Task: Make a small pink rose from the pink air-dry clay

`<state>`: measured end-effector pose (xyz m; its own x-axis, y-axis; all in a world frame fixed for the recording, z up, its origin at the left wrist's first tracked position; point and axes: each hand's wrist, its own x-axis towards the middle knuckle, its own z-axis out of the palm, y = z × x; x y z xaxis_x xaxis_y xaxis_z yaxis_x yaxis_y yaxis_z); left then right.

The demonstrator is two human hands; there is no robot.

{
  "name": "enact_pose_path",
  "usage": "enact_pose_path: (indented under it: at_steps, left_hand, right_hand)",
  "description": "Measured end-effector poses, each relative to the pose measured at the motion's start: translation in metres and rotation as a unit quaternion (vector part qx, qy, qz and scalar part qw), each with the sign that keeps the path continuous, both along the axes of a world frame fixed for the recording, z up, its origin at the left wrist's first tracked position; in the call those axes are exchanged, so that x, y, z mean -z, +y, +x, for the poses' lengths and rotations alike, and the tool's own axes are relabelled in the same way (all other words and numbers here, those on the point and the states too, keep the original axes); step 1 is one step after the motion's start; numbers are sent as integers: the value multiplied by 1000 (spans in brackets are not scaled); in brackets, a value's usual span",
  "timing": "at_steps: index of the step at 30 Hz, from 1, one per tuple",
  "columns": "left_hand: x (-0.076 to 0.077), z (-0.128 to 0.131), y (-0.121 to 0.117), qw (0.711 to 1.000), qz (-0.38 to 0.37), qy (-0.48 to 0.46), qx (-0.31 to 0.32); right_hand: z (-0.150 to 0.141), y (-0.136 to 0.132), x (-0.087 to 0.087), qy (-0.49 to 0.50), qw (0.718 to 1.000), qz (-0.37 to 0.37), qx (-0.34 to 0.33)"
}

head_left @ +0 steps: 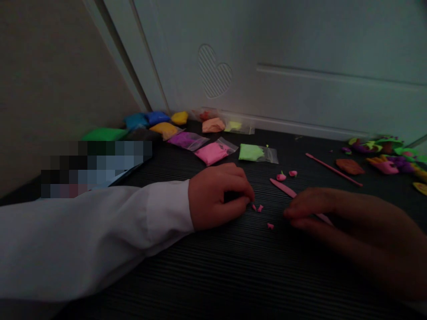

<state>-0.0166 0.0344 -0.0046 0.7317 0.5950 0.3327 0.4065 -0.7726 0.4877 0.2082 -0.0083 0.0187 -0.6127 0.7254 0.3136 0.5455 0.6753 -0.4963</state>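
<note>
My left hand [220,195] rests low over the dark table, thumb and fingertips pinched together. Right at those fingertips lies a tiny pink clay piece [254,207]; whether the pinch holds anything is hidden. Beside it are a second pink clay bit [260,208] and, nearer to me, a third pink bit [270,226]. My right hand [353,226] is also closed in a pinch, its fingertips to the right of these bits, with its contents not visible. Partly under it runs a pink clay knife [283,187]. Behind the knife sit two small pink clay buds with green, a left bud [281,177] and a right bud [293,174].
Bags of coloured clay, including a pink bag [213,152] and a light green bag [251,152], line the back left. A thin pink tool [333,169], a brown clay lump [349,166] and colourful clay figures [383,164] lie at right. A white panel [300,98] stands behind.
</note>
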Motion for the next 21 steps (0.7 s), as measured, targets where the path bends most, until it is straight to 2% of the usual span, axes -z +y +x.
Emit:
enact_pose_path:
  at_steps: [9,16,21]
  left_hand:
    - [0,-1,0,1000,1,9,1]
    - [0,0,0,1000,1,7,2]
    - [0,0,0,1000,0,3,2]
  right_hand:
    - [2,0,0,16,1000,-15,16]
    - [3,-2,6,30,1000,-6,-6]
    - [6,2,4,-20,998,37,-44]
